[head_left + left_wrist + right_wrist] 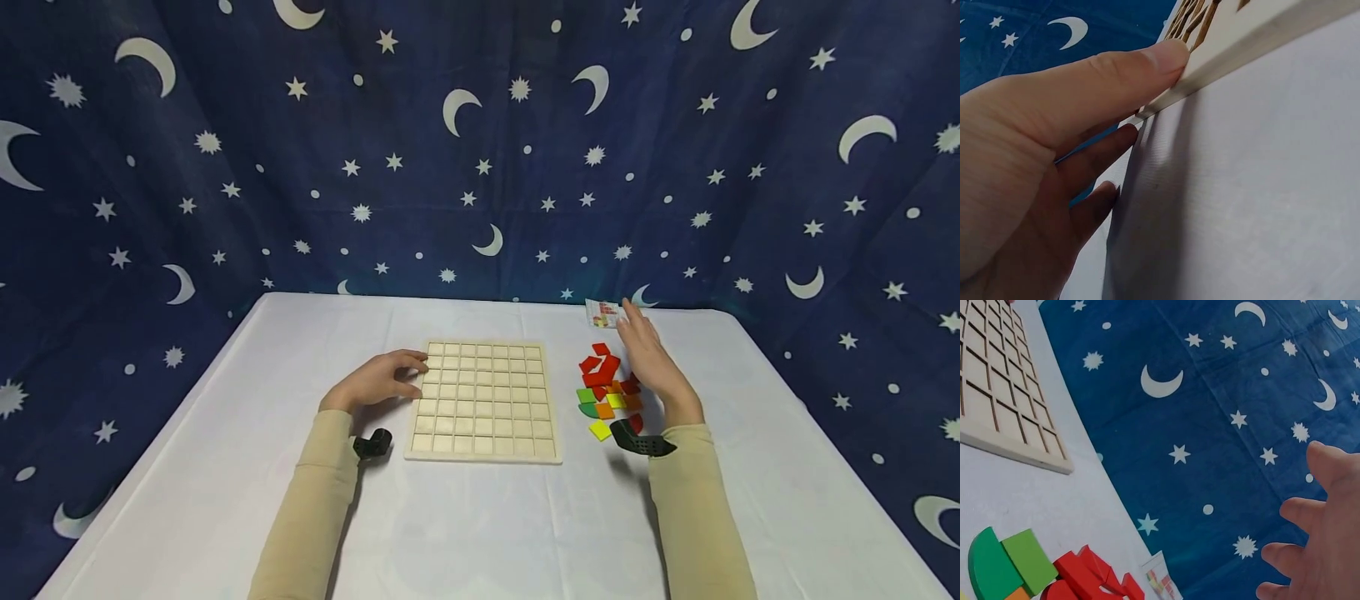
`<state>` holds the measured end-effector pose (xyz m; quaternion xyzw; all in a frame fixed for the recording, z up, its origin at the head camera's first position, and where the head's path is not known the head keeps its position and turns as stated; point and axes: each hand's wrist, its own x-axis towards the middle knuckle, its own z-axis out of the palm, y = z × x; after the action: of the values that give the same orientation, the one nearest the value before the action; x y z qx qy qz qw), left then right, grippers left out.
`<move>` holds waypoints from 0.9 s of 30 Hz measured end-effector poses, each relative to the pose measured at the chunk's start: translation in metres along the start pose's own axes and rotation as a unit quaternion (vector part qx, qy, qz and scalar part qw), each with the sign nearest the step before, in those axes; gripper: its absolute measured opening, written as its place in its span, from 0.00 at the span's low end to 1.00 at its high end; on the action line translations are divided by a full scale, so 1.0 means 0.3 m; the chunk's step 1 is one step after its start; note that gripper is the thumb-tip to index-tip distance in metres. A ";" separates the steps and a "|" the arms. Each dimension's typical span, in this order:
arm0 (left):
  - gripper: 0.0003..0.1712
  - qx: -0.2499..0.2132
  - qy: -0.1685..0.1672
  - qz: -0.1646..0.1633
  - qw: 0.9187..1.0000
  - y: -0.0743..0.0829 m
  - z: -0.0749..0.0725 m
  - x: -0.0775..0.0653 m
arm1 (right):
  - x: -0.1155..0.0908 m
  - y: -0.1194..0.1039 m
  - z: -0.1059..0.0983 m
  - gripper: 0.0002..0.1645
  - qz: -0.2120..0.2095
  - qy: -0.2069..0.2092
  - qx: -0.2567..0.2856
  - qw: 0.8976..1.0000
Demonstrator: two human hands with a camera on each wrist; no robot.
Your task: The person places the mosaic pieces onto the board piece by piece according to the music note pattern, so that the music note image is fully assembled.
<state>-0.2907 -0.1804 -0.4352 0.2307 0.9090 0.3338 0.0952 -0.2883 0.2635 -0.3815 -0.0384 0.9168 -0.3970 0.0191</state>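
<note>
A pale wooden grid board lies on the white table. My left hand is at its left edge, with loosely bent fingers. In the left wrist view the thumb touches the board's rim, and the other fingertips are close beside it. My right hand is held up to the right of the board with its fingers extended, and nothing is in it. Beside and under it lies a loose group of coloured flat pieces: red pieces, a green quarter-round piece, plus yellow and orange ones.
A small printed card lies at the back edge of the table, behind the pieces. A dark blue cloth with moons and stars hangs behind the white tabletop. Black wrist cameras sit on both wrists.
</note>
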 end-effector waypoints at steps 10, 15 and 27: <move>0.28 0.003 -0.012 -0.003 1.000 0.007 -0.006 -0.008 | 0.036 0.075 0.048 0.39 0.014 0.035 -0.042 0.998; 0.29 0.004 -0.009 -0.002 1.000 0.002 -0.004 -0.011 | 0.082 0.110 0.073 0.31 0.034 0.036 -0.068 0.996; 0.29 0.003 -0.008 0.008 1.000 0.004 -0.009 -0.015 | 0.186 0.123 0.062 0.24 0.052 -0.067 -0.125 0.989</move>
<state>-0.2871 -0.1833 -0.4323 0.2410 0.9074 0.3298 0.0985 -0.3446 0.2702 -0.4214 -0.0189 0.9566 -0.2745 0.0965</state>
